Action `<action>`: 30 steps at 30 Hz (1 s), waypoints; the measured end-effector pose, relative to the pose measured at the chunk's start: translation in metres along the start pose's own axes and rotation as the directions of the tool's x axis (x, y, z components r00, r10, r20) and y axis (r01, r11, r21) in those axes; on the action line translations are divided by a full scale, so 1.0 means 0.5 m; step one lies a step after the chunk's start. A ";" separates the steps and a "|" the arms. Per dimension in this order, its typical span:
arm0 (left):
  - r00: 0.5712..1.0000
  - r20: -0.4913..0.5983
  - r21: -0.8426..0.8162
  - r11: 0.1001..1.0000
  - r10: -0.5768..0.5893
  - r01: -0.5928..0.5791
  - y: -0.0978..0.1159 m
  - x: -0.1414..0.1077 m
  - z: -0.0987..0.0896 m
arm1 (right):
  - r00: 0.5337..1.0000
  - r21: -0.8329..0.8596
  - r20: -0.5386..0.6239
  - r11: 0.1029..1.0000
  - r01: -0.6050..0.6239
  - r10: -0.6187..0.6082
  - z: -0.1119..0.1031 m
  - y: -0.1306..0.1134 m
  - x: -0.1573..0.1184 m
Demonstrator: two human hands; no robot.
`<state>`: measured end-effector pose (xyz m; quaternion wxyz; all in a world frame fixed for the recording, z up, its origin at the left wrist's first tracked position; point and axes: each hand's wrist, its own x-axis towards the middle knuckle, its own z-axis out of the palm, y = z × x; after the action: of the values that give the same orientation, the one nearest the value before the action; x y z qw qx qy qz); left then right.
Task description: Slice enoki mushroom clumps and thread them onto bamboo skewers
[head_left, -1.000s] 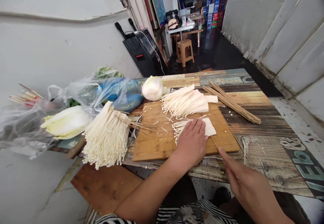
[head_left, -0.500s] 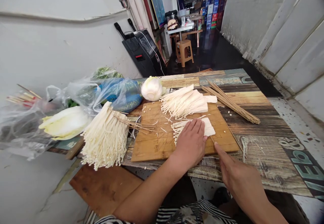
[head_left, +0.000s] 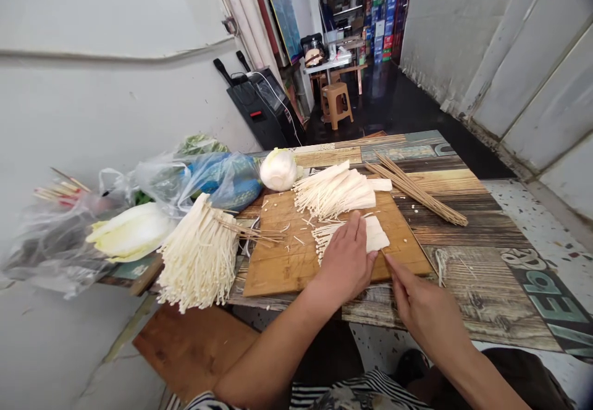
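My left hand (head_left: 346,255) lies flat, fingers stretched out, over a small flat bunch of enoki mushrooms (head_left: 377,233) on the wooden cutting board (head_left: 278,268). Its caps stick out on the left side and the pale cut base shows on the right. My right hand (head_left: 424,302) is closed at the board's near edge, pinching a thin bamboo skewer (head_left: 384,253) that points at the base of this bunch. How far the skewer reaches in is hidden. Behind my left hand, more enoki (head_left: 338,191) lies in a flat row on the board.
Skewered enoki (head_left: 199,262) is piled at the board's left. Loose skewers (head_left: 417,191) lie at the right. Cabbage pieces (head_left: 134,231), a round white cabbage (head_left: 278,170) and plastic bags (head_left: 222,178) stand at the left and back. A stool (head_left: 336,104) is beyond the table.
The view has shifted slightly. My left hand stays on the enoki bunch, its fingers a little closer together. My right hand still holds the skewer at the base, turned slightly.
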<state>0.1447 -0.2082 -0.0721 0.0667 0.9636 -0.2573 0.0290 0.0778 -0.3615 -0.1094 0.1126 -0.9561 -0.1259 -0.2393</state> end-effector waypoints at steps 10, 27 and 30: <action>0.996 0.085 0.052 0.998 0.015 -0.020 -0.001 0.008 -0.022 | 0.999 0.001 -0.043 1.000 0.031 -0.031 0.002 0.001 -0.014; 0.922 -0.367 -0.332 0.909 0.121 -0.252 0.019 0.031 -0.076 | 0.940 -0.117 -0.290 0.981 0.153 -0.181 -0.144 0.015 0.049; 0.942 -0.321 -0.310 0.930 0.095 -0.199 0.006 0.002 -0.071 | 0.935 -0.199 -0.232 0.954 0.225 -0.269 -0.136 0.016 0.048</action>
<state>0.1434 -0.2064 -0.0366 0.2670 0.8997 -0.3175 0.1355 0.0717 -0.3833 -0.0404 0.0151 -0.8997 -0.2091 -0.3829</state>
